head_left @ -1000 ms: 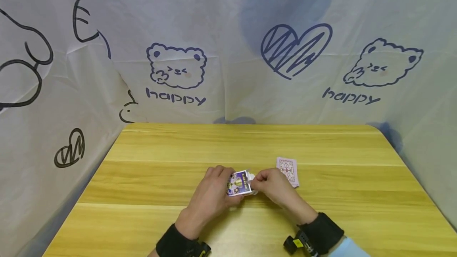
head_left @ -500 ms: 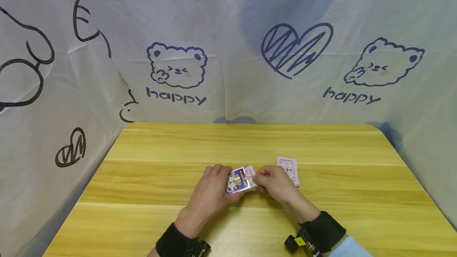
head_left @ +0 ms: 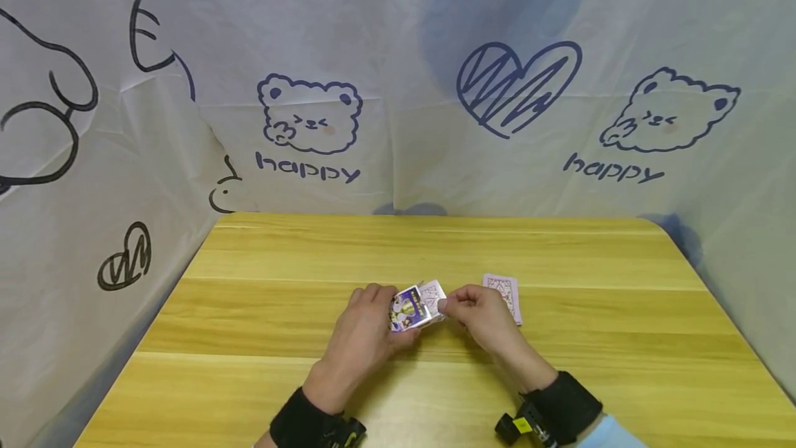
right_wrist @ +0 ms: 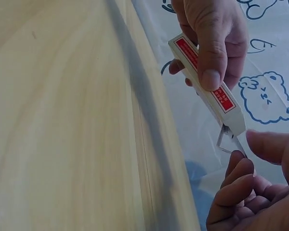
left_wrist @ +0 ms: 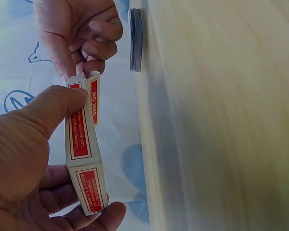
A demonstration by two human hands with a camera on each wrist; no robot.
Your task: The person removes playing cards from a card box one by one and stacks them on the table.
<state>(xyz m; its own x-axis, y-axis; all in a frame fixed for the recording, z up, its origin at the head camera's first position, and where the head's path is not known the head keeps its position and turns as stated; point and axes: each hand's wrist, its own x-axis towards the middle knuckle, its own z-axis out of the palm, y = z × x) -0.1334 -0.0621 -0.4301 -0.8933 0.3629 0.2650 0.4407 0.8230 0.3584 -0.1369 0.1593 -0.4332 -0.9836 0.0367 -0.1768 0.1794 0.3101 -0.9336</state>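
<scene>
My left hand [head_left: 359, 330] grips a small card box [head_left: 407, 308], thumb on one narrow side and fingers round the other. The box front is purple with a picture; in the left wrist view its white sides carry red printed panels [left_wrist: 80, 132]. Playing cards [head_left: 431, 295] with patterned backs stick partly out of the box's open right end. My right hand [head_left: 485, 316] pinches their outer edge between thumb and index finger, the other fingers curled. A flap [left_wrist: 94, 98] stands out beside the box mouth. How many cards protrude cannot be told.
A stack of playing cards [head_left: 502, 289] lies face down on the wooden table [head_left: 280, 254], just beyond my right hand. White cloth [head_left: 398, 157] with drawn bears and hearts hangs behind and beside the table. Each wrist wears a black strap [head_left: 566, 406] with a small camera.
The cards have come out of the box's end, with my right thumb at their edge. The left hand and box have shifted slightly left and away. The stack on the table stays put.
</scene>
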